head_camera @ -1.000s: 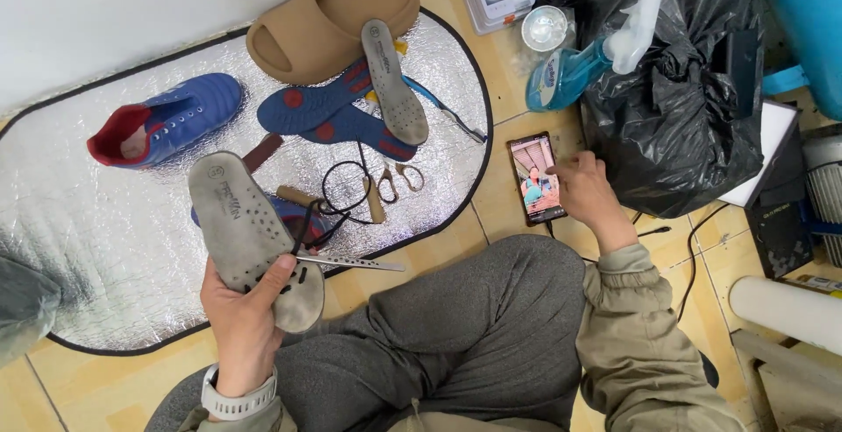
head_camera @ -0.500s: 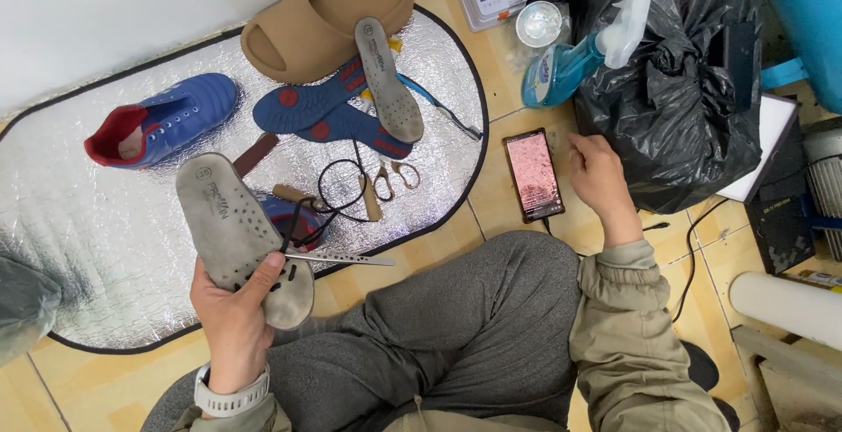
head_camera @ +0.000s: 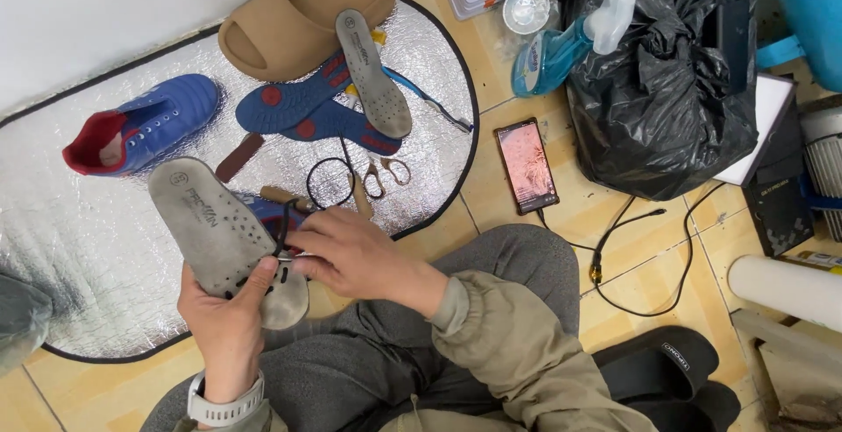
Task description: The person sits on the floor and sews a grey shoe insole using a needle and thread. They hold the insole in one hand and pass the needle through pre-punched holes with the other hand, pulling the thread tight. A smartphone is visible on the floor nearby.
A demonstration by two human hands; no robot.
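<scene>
Now the silver mat (head_camera: 88, 248) fills the floor on the left, and over its near edge the grey insole (head_camera: 210, 230) is held up, perforated face to the camera. The left hand (head_camera: 230, 318) is closed around the insole's lower end, thumb pressed on the face, heel end tucked against the palm. The right hand (head_camera: 351, 257) is closed in a pinch at the insole's right edge, on what looks like a thin metal tool; too small to be sure. Judging by that, steady work wants the left thumb kept firm so the insole doesn't flex, and the pinch kept close to the edge.

Around it: a black bag (head_camera: 667, 90) bulks at the right with a blue spray bottle (head_camera: 561, 50) against it. A tan slide (head_camera: 298, 15) lies top centre, a blue shoe (head_camera: 140, 125) left, blue soles (head_camera: 307, 112) under a second insole (head_camera: 373, 72). A phone (head_camera: 526, 164) lies on the tiles, cable trailing. Small scissors (head_camera: 383, 173) and a black cord loop (head_camera: 329, 178) lie just beyond the right hand, near enough to snag a sleeve.
</scene>
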